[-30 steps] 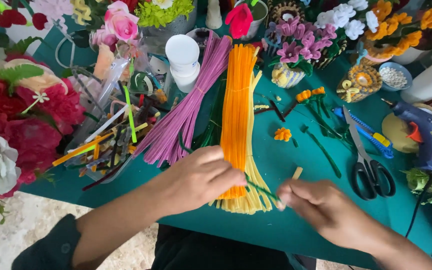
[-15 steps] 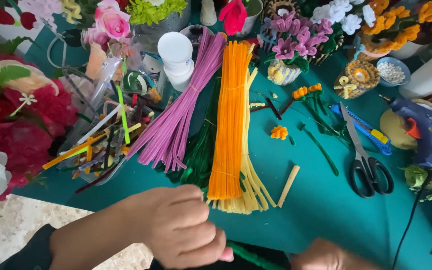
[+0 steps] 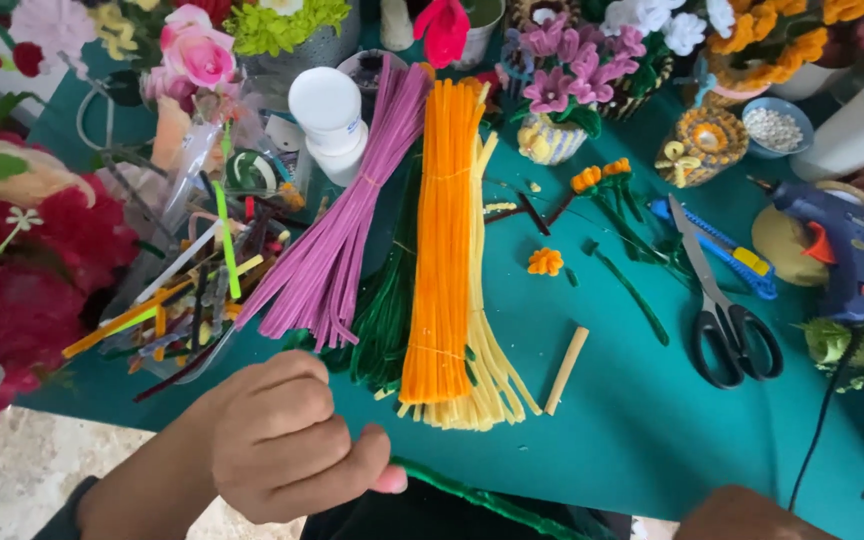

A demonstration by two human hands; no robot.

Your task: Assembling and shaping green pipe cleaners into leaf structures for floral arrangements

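My left hand [image 3: 287, 440] is at the table's near edge, fingers pinched shut on one end of a green pipe cleaner [image 3: 482, 497]. The cleaner runs down to the right toward my right hand [image 3: 747, 515], which only peeks in at the bottom edge; its grip is hidden. Just beyond my left hand lie bundles of pipe cleaners: orange [image 3: 442, 250], pale yellow [image 3: 492, 370], purple [image 3: 337, 240] and dark green [image 3: 382, 310]. A short wooden stick [image 3: 565, 370] lies to the right of the yellow bundle.
On the teal table [image 3: 632, 440] lie black-handled scissors [image 3: 722, 310], a blue glue gun [image 3: 837, 240] with a black cord, a blue cutter [image 3: 722, 250], small orange flowers and green stems. A clear tub of scraps [image 3: 187, 300], a white bottle [image 3: 330, 120] and flower arrangements ring the back and left.
Both hands have drawn back from the orange bundle to the table's near edge, pulling out a green pipe cleaner. The wooden stick now lies uncovered.
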